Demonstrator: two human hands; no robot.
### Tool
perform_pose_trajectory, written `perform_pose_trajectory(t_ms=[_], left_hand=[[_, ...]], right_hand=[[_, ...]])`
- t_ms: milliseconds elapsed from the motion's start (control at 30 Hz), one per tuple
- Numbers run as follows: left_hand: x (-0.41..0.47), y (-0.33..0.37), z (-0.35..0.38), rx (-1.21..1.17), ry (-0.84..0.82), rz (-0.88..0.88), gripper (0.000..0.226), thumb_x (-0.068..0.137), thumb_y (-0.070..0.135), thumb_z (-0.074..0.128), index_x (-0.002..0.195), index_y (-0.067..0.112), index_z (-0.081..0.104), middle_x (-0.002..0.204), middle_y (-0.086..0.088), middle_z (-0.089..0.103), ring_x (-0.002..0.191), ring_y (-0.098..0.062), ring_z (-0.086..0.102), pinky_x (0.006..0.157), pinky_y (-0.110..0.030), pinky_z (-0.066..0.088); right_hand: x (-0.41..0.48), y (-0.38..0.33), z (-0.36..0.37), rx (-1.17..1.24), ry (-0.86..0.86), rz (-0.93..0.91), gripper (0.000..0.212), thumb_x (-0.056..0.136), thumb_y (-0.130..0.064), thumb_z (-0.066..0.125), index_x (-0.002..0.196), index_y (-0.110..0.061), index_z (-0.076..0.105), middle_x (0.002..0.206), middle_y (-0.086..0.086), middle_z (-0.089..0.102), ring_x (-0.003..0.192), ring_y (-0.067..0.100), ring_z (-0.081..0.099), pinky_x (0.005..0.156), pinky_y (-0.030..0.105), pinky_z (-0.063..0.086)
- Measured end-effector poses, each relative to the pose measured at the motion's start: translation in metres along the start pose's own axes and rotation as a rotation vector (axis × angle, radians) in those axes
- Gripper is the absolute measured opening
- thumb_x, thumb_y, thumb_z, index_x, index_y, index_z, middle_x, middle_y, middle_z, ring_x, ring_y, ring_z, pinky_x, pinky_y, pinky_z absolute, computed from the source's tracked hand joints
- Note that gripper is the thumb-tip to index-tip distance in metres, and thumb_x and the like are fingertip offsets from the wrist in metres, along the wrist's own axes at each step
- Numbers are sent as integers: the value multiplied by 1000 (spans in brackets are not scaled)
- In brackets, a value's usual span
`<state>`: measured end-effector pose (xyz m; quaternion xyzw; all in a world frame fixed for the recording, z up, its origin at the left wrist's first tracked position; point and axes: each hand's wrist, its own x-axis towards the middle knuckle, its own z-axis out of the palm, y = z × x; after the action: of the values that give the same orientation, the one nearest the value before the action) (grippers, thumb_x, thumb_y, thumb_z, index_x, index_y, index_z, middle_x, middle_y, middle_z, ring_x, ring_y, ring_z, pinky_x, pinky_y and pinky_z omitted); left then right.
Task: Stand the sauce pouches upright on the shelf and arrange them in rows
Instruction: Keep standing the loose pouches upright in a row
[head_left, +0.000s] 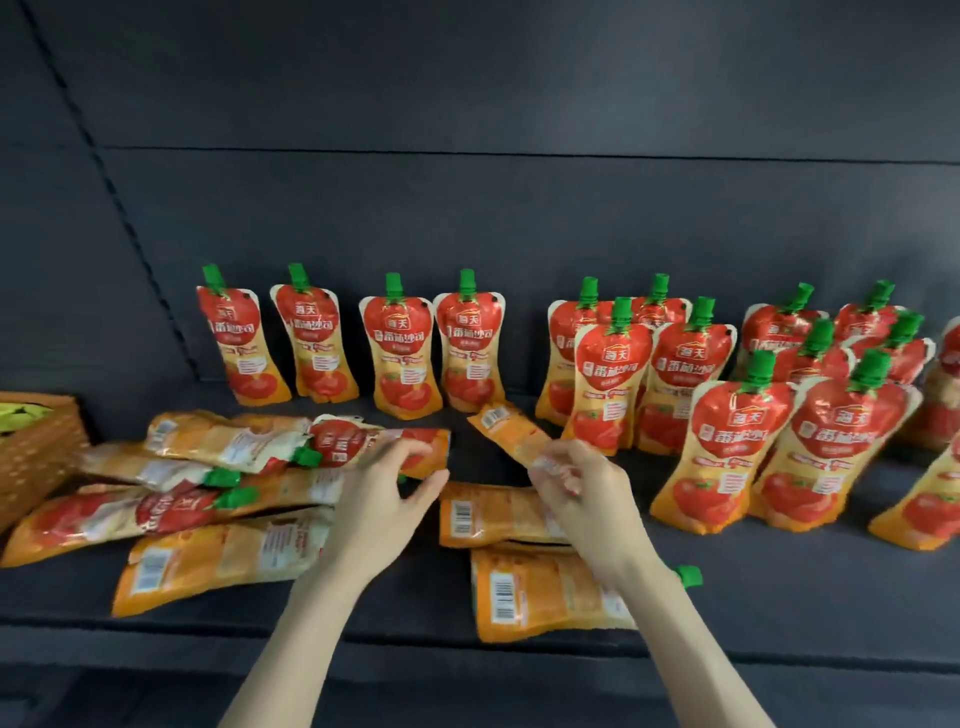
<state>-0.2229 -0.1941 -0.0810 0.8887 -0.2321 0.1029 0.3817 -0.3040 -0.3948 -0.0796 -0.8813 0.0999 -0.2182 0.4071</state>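
Pouches (613, 374): most stand, rows forming right; several lie flat left. Right hand (576, 493) pinches one pouch (506, 428); left hand (384, 488) open, touching pile (208, 467).

Dark grey shelf (779, 597) against matching back wall (467, 104) (seamed panels); woven basket (36, 452) at far left

dark shelf (779, 587) | upright sauce pouches (402, 353) 12 to 3 o'clock | flat pouches (218, 561) at 8 o'clock | woven basket (36, 452) at 9 o'clock
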Motion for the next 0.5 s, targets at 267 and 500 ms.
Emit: perform_pose_trajectory(t_ms=[267,500], left_hand=[[60,-39,-10,385,-378,42,67,84,65,43,136,22,41,140,0,43,129,-23,40,104,-41,34],[79,-62,-24,635,-504,25,78,85,70,33,141,16,35,145,-4,38,133,-27,29,104,-42,27]], right_hand=[[25,-6,22,-284,-2,166,43,82,-36,68,119,-18,56,112,4,64,103,27,60,85,40,50],[34,-4,29,-540,-11,240,47,83,-36,66,125,-20,52,121,3,54,108,28,55,84,36,46]])
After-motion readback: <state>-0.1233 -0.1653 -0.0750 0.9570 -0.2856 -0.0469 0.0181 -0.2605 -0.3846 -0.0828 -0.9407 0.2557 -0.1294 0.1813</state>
